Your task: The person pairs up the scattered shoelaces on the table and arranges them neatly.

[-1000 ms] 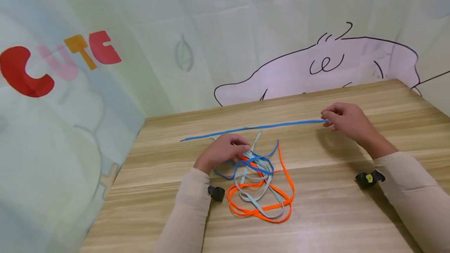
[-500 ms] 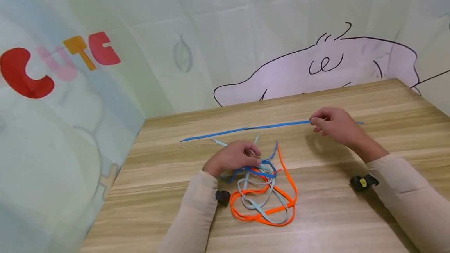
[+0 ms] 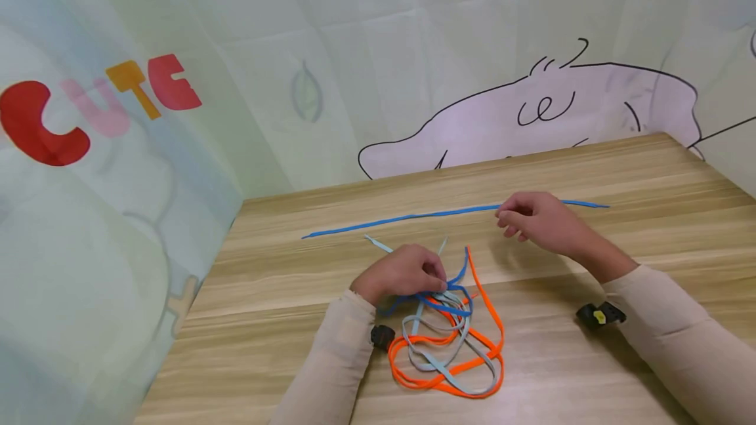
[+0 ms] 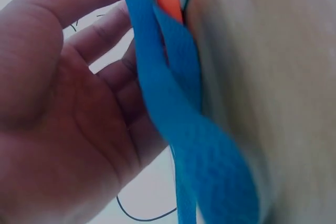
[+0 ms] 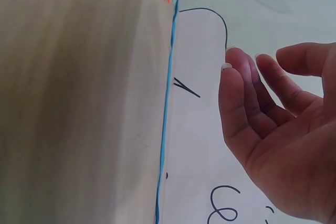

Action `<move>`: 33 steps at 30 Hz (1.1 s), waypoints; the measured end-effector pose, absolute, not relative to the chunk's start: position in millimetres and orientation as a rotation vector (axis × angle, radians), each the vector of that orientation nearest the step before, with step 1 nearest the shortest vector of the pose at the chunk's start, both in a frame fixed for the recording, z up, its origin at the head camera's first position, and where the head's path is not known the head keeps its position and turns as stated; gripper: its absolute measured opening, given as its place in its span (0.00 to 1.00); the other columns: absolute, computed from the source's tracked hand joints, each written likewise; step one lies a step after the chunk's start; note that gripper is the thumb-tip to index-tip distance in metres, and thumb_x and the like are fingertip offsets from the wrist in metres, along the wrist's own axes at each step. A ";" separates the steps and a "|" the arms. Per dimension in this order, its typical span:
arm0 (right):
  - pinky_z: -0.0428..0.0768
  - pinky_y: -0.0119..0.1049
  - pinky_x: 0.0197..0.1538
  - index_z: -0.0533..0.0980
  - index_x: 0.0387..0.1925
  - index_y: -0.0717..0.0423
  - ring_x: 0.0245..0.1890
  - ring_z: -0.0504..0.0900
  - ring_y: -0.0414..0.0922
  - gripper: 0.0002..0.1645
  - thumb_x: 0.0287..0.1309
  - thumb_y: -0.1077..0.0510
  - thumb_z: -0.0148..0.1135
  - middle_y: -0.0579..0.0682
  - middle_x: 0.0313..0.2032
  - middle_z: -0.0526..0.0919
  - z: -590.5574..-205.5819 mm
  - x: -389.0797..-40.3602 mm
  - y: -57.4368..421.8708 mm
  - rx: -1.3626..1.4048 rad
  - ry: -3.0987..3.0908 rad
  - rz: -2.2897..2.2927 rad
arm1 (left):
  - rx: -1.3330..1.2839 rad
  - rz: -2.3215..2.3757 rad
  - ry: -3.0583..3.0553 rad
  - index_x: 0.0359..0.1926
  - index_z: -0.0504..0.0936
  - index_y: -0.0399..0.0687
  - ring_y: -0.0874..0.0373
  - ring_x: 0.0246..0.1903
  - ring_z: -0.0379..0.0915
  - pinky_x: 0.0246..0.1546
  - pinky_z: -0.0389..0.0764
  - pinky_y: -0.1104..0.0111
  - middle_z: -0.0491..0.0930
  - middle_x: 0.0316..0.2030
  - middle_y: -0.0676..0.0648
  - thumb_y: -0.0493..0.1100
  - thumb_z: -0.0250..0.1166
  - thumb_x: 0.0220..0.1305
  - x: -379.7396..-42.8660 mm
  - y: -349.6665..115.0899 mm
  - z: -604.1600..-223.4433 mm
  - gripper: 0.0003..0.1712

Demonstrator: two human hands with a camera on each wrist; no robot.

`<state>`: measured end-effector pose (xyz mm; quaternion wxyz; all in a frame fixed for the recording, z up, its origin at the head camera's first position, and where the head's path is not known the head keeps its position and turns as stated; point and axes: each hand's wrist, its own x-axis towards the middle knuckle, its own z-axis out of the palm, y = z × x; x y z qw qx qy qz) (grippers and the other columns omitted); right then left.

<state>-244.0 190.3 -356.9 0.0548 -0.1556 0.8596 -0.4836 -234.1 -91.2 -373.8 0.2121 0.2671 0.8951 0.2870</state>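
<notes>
In the head view my left hand [image 3: 404,274] pinches a tangle of flat shoelaces: a light-blue lace [image 3: 378,244], an orange lace [image 3: 472,364] and a blue lace [image 4: 163,93]. That blue lace runs close across the palm in the left wrist view. Which strands lie between the fingertips is hidden. A separate blue lace [image 3: 407,217] lies nearly straight along the back of the table. Just over its right part hovers my right hand [image 3: 540,218], fingers loosely bent. The right wrist view shows nothing held in it.
A wood-grain table [image 3: 254,320] bears all the laces. Behind it hangs a pale printed cloth [image 3: 354,51] with cartoon drawings and large letters at left. Black wrist cameras [image 3: 599,315] are strapped to both sleeves.
My left hand has drawn the tangle toward me and slightly right. The right hand has let go of the straight blue lace's right end and slid left along it; the lace has stayed put.
</notes>
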 end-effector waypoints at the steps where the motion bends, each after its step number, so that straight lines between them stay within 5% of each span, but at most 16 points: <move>1: 0.84 0.38 0.40 0.79 0.48 0.66 0.39 0.83 0.50 0.16 0.74 0.55 0.55 0.61 0.43 0.83 -357.2 -243.9 189.0 -0.479 2.607 -1.459 | 0.741 0.799 2.473 0.32 0.86 0.54 0.63 0.29 0.73 0.33 0.76 0.71 0.82 0.27 0.57 0.41 0.71 0.63 -233.7 -91.1 -374.0 0.03; 18: 0.83 0.42 0.41 0.79 0.50 0.60 0.36 0.83 0.47 0.16 0.71 0.53 0.59 0.53 0.38 0.84 -367.3 -239.3 175.2 -0.669 2.522 -1.263 | 0.646 0.992 2.163 0.36 0.82 0.44 0.56 0.22 0.78 0.26 0.82 0.66 0.82 0.27 0.48 0.37 0.60 0.70 -227.8 -87.6 -373.6 0.05; 33: 0.82 0.42 0.44 0.78 0.57 0.60 0.37 0.83 0.46 0.21 0.71 0.51 0.58 0.49 0.37 0.85 -366.9 -235.8 172.3 -0.752 2.463 -1.153 | 0.708 1.178 2.097 0.44 0.79 0.43 0.57 0.17 0.65 0.20 0.71 0.70 0.85 0.32 0.48 0.41 0.57 0.75 -234.0 -94.8 -372.1 0.06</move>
